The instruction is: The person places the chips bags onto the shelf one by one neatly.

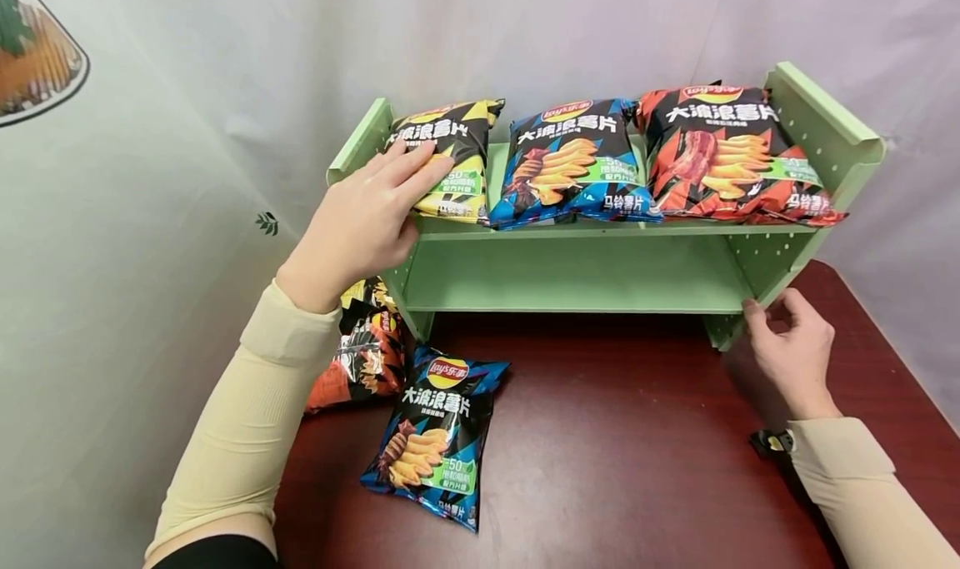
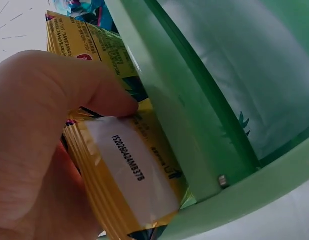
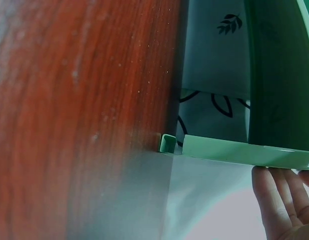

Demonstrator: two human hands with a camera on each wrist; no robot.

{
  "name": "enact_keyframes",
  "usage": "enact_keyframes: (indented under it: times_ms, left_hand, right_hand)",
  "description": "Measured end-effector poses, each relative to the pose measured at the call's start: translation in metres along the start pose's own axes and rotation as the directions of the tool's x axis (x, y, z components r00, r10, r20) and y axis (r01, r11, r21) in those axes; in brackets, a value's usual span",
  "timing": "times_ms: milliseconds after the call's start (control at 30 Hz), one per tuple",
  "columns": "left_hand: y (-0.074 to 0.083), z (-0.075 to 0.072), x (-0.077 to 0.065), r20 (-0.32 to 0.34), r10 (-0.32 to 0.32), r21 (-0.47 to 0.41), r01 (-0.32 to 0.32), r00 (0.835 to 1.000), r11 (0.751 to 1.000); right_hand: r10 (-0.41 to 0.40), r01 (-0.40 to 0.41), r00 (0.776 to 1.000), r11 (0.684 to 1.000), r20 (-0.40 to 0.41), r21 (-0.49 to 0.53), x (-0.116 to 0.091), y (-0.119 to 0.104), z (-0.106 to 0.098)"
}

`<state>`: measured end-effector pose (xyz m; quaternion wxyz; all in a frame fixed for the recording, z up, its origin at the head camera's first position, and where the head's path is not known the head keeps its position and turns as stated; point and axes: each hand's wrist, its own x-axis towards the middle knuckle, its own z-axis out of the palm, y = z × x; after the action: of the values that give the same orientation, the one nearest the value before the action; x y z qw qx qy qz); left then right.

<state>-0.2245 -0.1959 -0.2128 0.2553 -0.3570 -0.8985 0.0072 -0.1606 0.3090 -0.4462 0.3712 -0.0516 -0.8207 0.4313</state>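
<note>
My left hand (image 1: 365, 211) rests on a yellow-and-black bag of chips (image 1: 467, 173) at the left of a green shelf rack's (image 1: 577, 269) top tier. Its fingers lie fairly straight over the bag's front. In the left wrist view the thumb (image 2: 94, 87) touches the yellow bag's (image 2: 114, 170) crimped end beside the rack. My right hand (image 1: 795, 348) is at the rack's lower right corner. In the right wrist view its extended fingers (image 3: 269, 195) touch the green side panel (image 3: 234, 152).
A blue bag of chips (image 1: 573, 165) and a red one (image 1: 731, 157) stand on the same tier. Another blue bag (image 1: 435, 444) lies on the dark red table (image 1: 615, 469). Beside the rack's left foot are an orange-red bag (image 1: 367, 361) and a partly hidden yellow bag (image 1: 371, 292).
</note>
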Motion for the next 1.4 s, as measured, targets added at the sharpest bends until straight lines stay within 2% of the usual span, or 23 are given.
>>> enact_keyframes:
  times_ms: [233,667,1067,1400]
  left_hand:
    - [0.002,0.006,-0.003,0.033,0.028,-0.005,-0.028,0.999,1.0]
    - [0.0,0.01,-0.003,0.014,0.04,0.025,-0.04,0.999,0.999]
    - [0.005,0.011,-0.019,-0.094,0.064,0.009,-0.063,0.993,0.998]
    - [0.012,0.006,-0.04,-0.205,0.081,-0.006,-0.084,0.975,0.996]
  right_hand:
    - [-0.001,0.001,1.0,1.0,0.008,0.005,0.0,0.0,0.0]
    - [0.003,-0.003,1.0,1.0,0.0,-0.007,0.001,-0.001,-0.001]
    - [-0.001,0.001,1.0,1.0,-0.004,-0.007,0.002,-0.002,0.0]
    - [0.009,-0.009,1.0,1.0,0.0,0.005,0.001,-0.003,0.001]
